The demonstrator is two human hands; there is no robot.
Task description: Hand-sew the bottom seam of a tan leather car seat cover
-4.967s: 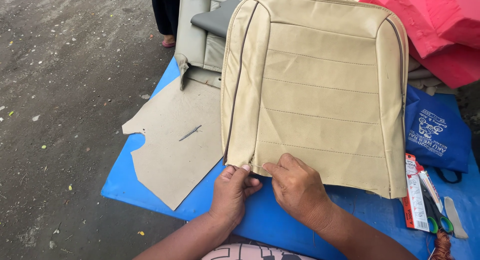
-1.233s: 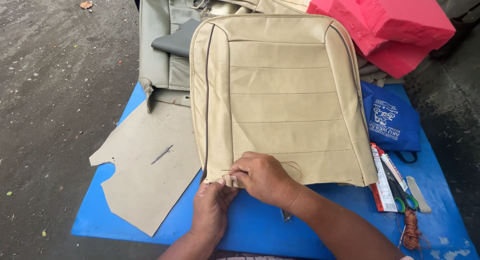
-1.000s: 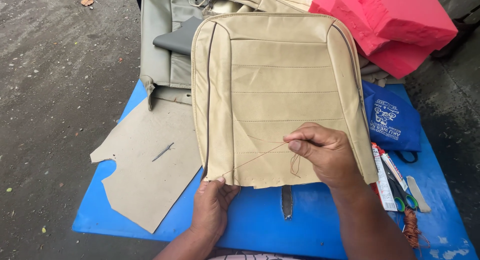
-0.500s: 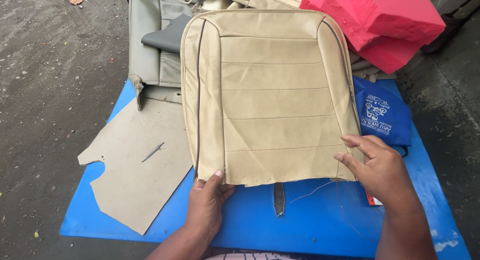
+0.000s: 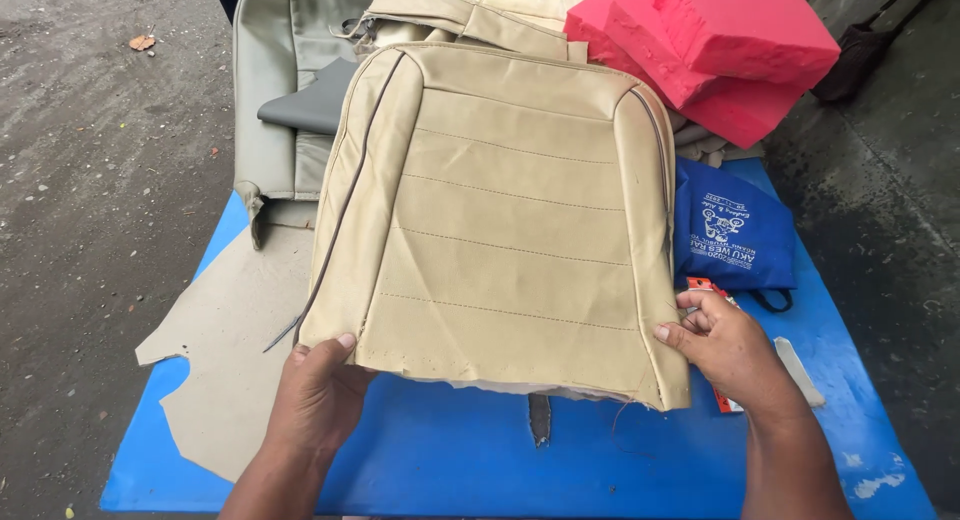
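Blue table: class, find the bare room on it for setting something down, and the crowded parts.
Bare blue table lies along the near edge, between left hand and right hand, below the beige stitched seat cover. The far end is crowded with red foam blocks.

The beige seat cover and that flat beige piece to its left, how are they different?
The seat cover is stitched into padded panels with dark piping; the flat cut piece is one plain sheet with notched edges. Both hands, left hand and right hand, grip the seat cover; the cut piece lies untouched. Both are beige.
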